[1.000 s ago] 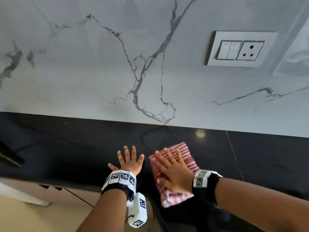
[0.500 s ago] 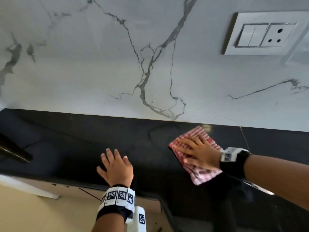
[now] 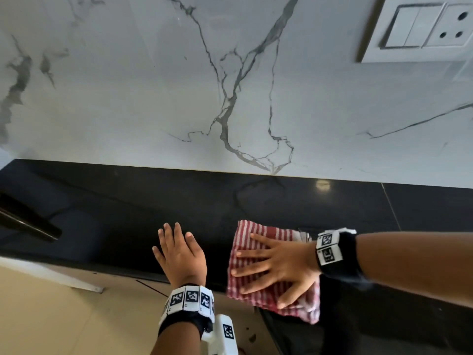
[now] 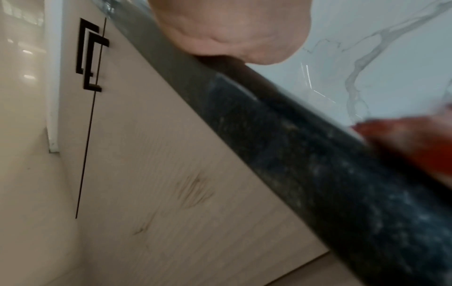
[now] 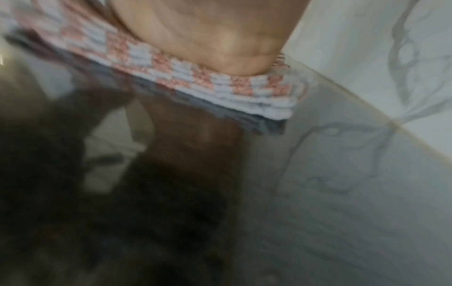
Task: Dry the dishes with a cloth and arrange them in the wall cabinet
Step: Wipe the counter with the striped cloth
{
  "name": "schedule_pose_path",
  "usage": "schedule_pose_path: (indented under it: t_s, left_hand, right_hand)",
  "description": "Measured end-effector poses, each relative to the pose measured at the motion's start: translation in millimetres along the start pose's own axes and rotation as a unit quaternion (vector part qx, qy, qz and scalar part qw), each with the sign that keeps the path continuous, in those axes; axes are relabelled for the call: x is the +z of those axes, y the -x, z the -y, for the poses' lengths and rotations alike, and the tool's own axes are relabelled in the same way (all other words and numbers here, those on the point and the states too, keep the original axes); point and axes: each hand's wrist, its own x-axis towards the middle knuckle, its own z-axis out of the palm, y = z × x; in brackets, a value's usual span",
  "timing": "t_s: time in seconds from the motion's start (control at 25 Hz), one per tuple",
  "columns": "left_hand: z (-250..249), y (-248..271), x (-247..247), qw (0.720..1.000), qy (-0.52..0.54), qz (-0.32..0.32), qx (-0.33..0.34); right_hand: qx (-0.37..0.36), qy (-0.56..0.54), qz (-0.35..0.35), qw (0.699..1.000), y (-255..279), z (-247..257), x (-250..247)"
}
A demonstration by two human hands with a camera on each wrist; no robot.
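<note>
Pressing the folded cloth [image 3: 258, 275] flat, the right hand [image 3: 279, 265] spread its fingers [image 3: 256, 252] wide, likely to wipe the counter [image 3: 128, 201]. The left hand [image 3: 181, 254] lay flat nearby, seemingly for bracing

Bare black counter [image 3: 256, 201] behind hands; dark bar [image 3: 28, 221] far left.

black countertop [image 3: 256, 201] under a veined marble wall [image 3: 153, 85] — switch plate [image 3: 422, 29] top right.

Cloth [image 3: 258, 254] on counter [image 3: 128, 201], right of left hand [image 3: 180, 254]
</note>
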Motion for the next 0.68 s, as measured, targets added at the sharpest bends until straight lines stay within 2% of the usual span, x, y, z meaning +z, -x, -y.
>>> schedule_pose_path:
  t_s: [0.08,0.24,0.36,0.44,0.52,0.68]
  left_hand:
    - [1.0,-0.4,0.8,1.000,0.012,-0.015,0.005]
    - [1.1,1.5,2.7,0.998,0.049,-0.038,0.003]
    - [2.4,0.2,3.5,0.996,0.073,-0.048,0.006]
    - [3.1,-0.2,5.0,0.996,0.075,-0.048,0.009]
    - [4.1,0.4,5.1,0.995,0.087,-0.051,0.006]
    - [4.5,0.1,4.1,0.995,0.087,-0.046,0.028]
  right_hand:
    - [-0.010,-0.014,0.024,1.000,15.4,-29.1,-0.3]
    - [0.155,-0.041,0.025,0.987,-5.8,-60.4,-1.8]
    - [0.227,-0.056,0.025,0.972,-39.9,-49.2,-4.9]
    - [0.203,-0.039,0.003,0.978,-60.2,-30.0,-3.3]
    - [0.137,-0.024,-0.018,0.990,-75.1,-11.4,1.4]
    - [0.076,-0.036,-0.050,0.995,-78.3,-18.4,-0.9]
